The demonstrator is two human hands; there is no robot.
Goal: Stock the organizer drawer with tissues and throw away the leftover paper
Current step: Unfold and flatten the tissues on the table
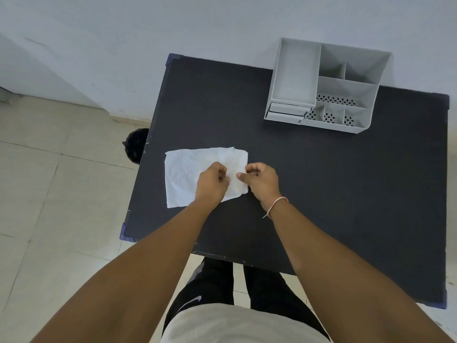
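A white, slightly creased tissue (188,174) lies flat on the left part of the black table (321,181). My left hand (213,182) rests on the tissue's right half with fingers pinched on it. My right hand (259,180) pinches the tissue's right edge between thumb and fingers. A grey plastic organizer (324,85) with several open compartments stands at the table's far right. Its small drawer (288,112) at the front left corner looks pushed in.
A black waste bin (135,146) stands on the tiled floor just beyond the table's left edge. A white wall runs behind the table. My legs are at the near edge. Blue guards cover the table corners.
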